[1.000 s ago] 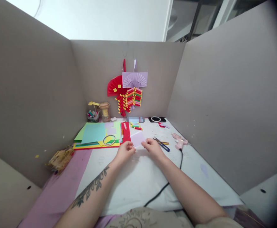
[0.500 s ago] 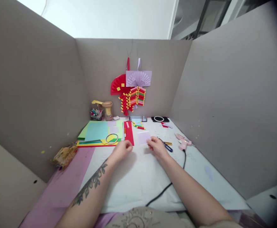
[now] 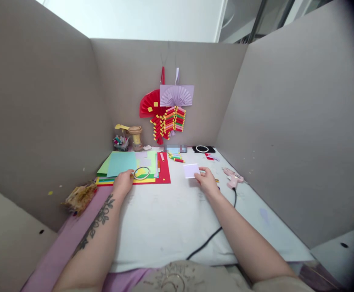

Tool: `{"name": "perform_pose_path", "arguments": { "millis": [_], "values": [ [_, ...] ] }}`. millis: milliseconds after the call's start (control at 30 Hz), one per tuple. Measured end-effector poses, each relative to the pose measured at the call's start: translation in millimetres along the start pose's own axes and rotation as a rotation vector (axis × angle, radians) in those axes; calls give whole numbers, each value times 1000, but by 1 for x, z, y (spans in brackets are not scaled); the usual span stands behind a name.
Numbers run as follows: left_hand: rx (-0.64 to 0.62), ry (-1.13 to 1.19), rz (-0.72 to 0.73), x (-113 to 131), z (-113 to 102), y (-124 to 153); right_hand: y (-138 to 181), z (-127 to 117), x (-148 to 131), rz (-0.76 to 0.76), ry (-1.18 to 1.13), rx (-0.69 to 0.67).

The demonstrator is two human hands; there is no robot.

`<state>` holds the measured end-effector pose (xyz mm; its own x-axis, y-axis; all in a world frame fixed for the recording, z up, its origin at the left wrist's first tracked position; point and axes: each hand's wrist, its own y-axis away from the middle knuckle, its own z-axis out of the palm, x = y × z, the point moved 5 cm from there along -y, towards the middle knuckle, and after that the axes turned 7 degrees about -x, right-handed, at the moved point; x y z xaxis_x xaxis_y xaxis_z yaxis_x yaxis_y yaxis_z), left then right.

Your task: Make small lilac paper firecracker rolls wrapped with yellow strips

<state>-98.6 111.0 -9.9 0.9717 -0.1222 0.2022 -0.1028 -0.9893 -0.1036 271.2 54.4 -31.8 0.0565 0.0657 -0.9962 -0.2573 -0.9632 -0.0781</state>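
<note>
My right hand pinches a small lilac square of paper by its right edge, above the white table. On the left, my left hand has its fingertips closed on the near-left rim of a thin white ring, which looks like a roll of tape. The ring lies on a stack of coloured paper, with a turquoise sheet on top and a red sheet showing beneath. Behind my right hand, scissors are mostly hidden.
A pink glue gun with a black cord lies on the right. Several small rolled paper tubes lie at the back. Fan decorations hang on the grey partition. A black phone-like object lies near the back edge.
My left hand has moved left from the middle of the table to the ring on the paper stack. My right hand has shifted slightly right with the lilac paper.
</note>
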Motion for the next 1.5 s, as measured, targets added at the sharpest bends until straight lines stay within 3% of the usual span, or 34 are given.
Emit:
{"name": "perform_pose_path", "arguments": {
  "millis": [233, 433, 633, 800, 867, 933, 1067, 1133, 1200, 1267, 1333, 1433, 1500],
  "values": [
    [100, -35, 23, -4, -6, 2, 7, 16, 0, -61, 132, -81],
    [462, 99, 54, -3, -40, 17, 12, 26, 0, -85, 399, -106],
    [584, 167, 119, -9, -61, 26, 10, 31, 0, -81, 604, -91],
    [675, 317, 71, -2, -71, 38, 13, 28, -9, -131, 732, -52],
    [588, 387, 102, 16, -64, 41, 21, 31, -21, -270, 808, 4],
    [413, 429, 211, 46, -50, 46, 34, 42, -35, -451, 830, -10],
    [7, 476, 552, 111, -25, 63, 58, 72, -48, -673, 733, -207],
    [-98, 461, 620, 120, -23, 68, 63, 78, -50, -716, 699, -259],
    [-98, 364, 534, 104, -26, 63, 62, 76, -50, -725, 669, -258],
    [-58, 144, 307, 70, -31, 53, 57, 70, -48, -704, 632, -214],
    [-154, -120, 85, 34, -30, 45, 52, 63, -47, -679, 599, -174],
    [-437, -222, 15, 8, -23, 44, 48, 60, -45, -664, 566, -159],
    [-441, -214, 41, 9, -28, 46, 49, 61, -46, -666, 546, -163]
  ]
}}
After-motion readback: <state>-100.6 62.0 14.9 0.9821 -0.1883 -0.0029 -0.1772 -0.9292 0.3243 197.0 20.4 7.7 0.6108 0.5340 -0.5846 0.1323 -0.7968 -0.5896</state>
